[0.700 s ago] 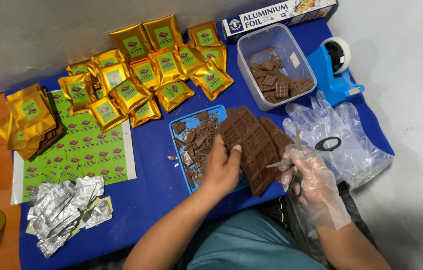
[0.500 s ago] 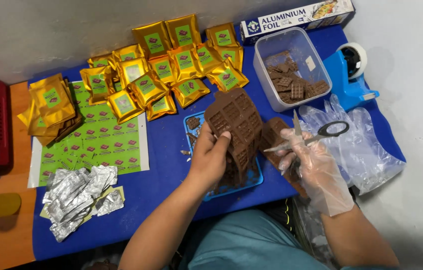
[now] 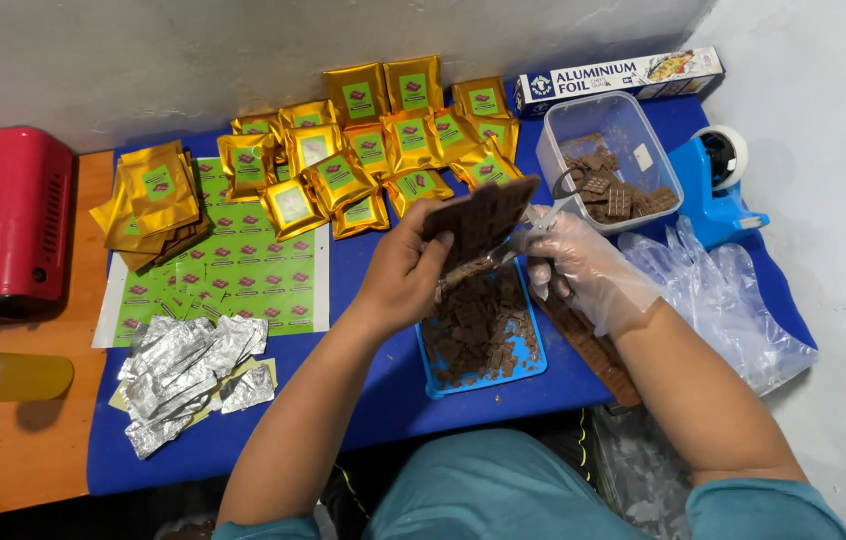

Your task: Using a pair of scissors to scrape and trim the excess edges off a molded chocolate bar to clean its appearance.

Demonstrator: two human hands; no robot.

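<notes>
1. While a slab of chocolate (image 3: 483, 220) is held up on edge in the bare left hand (image 3: 405, 275), closed around its lower end, scissors (image 3: 533, 235) are worked against it by the gloved right hand (image 3: 583, 270), whose fingers are closed through the handles; the slab hangs just above the blue tray (image 3: 533, 362).
2. Cutting is judged to be partly done: the blue tray is already covered with a heap of chocolate pieces (image 3: 478, 330), yet most of the slab in hand is still whole, and another brown bar (image 3: 593, 350) lies at the table edge just right of the tray, under the right forearm.
3. Packing appears well advanced too: many gold pouches (image 3: 383, 140) with green labels are laid out in rows at the back of the blue cloth (image 3: 363, 400), and a further stack of gold pouches (image 3: 153, 195) sits to the left.
4. A sheet of green stickers (image 3: 243, 275) lies beside that stack, with most stickers seemingly unused.
5. Crumpled foil pieces (image 3: 183, 365) are piled near the front left; whether anything is wrapped in them cannot be told.
6. A clear plastic box (image 3: 608, 125) behind the right hand is seen to hold a low layer of chocolate squares, filling it only in part.
7. Loose clear gloves (image 3: 733, 300) lie to the right, near a blue tape dispenser (image 3: 718, 190).
</notes>
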